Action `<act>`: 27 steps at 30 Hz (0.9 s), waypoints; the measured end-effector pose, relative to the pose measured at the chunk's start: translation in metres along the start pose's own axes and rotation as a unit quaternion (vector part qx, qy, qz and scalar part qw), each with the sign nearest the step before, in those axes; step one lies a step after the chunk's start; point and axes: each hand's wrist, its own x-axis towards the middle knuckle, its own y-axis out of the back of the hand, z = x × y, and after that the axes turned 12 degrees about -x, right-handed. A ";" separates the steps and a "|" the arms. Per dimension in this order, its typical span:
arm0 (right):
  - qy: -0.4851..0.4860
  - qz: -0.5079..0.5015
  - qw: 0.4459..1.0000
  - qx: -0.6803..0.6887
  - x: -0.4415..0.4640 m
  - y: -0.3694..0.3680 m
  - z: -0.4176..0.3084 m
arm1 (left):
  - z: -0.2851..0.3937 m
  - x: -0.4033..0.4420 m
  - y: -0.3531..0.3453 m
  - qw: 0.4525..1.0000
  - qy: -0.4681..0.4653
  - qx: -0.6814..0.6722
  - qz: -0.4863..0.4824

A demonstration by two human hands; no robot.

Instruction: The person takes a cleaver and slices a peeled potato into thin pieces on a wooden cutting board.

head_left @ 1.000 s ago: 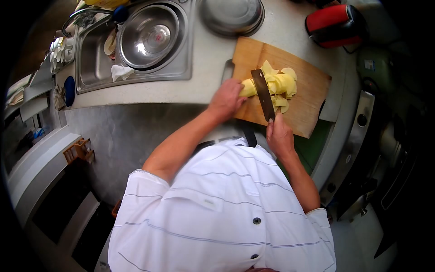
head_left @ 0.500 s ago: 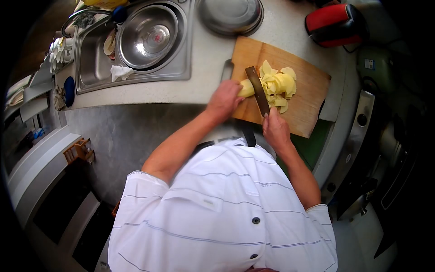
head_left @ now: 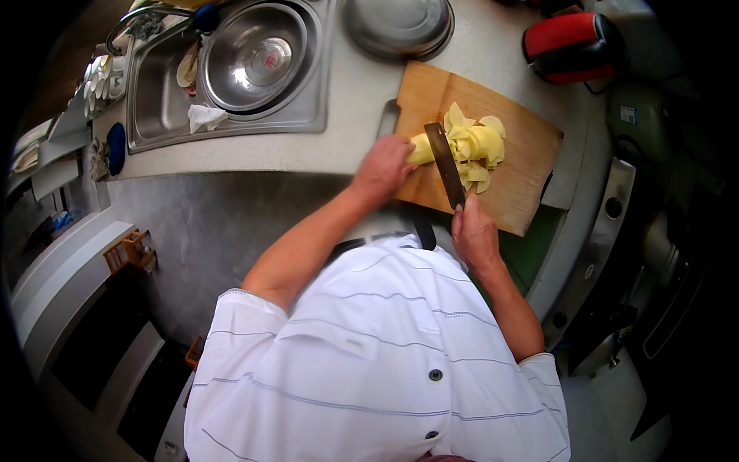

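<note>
- At the left side of the cutting board (head_left: 512,189), your left hand (head_left: 382,171) is closed on the uncut yellow piece (head_left: 421,149), gripping its left end.
- Your right hand (head_left: 476,235) is closed at the near end of the knife (head_left: 444,165); the fingers hide the handle, so its shape cannot be told.
- The knife's broad, dark blade slants across the board, its far end to the left, between the yellow piece and the yellow slices (head_left: 479,145). You cannot tell how deep its edge sits.
- The slices lie in a loose, overlapping heap just to the right of the blade, on the wooden surface.
- The cutting board sits at a slant on the pale countertop (head_left: 231,160), near its front edge; a grey handle (head_left: 389,118) shows at its left side.
- Beyond the board, near its far left corner, you have a round metal vessel (head_left: 395,25).
- To the far right of that vessel is a red and black kettle (head_left: 566,46).
- To the left is the sink (head_left: 158,112), with a steel basin (head_left: 254,61) in its right part and a crumpled white cloth (head_left: 206,117) near the basin's front edge.
</note>
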 end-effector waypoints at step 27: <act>-0.003 -0.022 1.000 0.003 -0.004 0.002 0.001 | -0.002 -0.002 -0.002 1.000 0.011 -0.015 0.007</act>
